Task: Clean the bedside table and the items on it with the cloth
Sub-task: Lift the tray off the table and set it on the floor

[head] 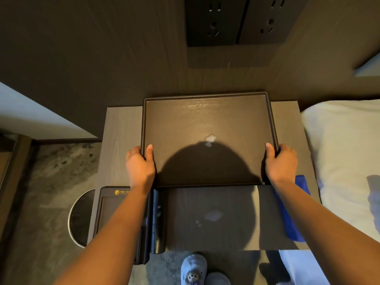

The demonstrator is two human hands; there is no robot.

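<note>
Both hands grip a dark rectangular wood-grain tray (205, 120) by its side rims: left hand (140, 164) and right hand (280, 162), thumbs inside. It sits on the grey wood-grain counter (121, 128). The blue cloth (292, 219) lies under the right forearm. A black pad (115, 212) carries an unreadable gold logo.

Bin (81, 219), 2 sockets (244, 19), slippers (194, 268).

Bedside table (121, 128) with tray (205, 120), cloth (292, 219)

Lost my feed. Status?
Left hand and right hand grip empty tray by its sides. Blue cloth lies on table, under right forearm.
</note>
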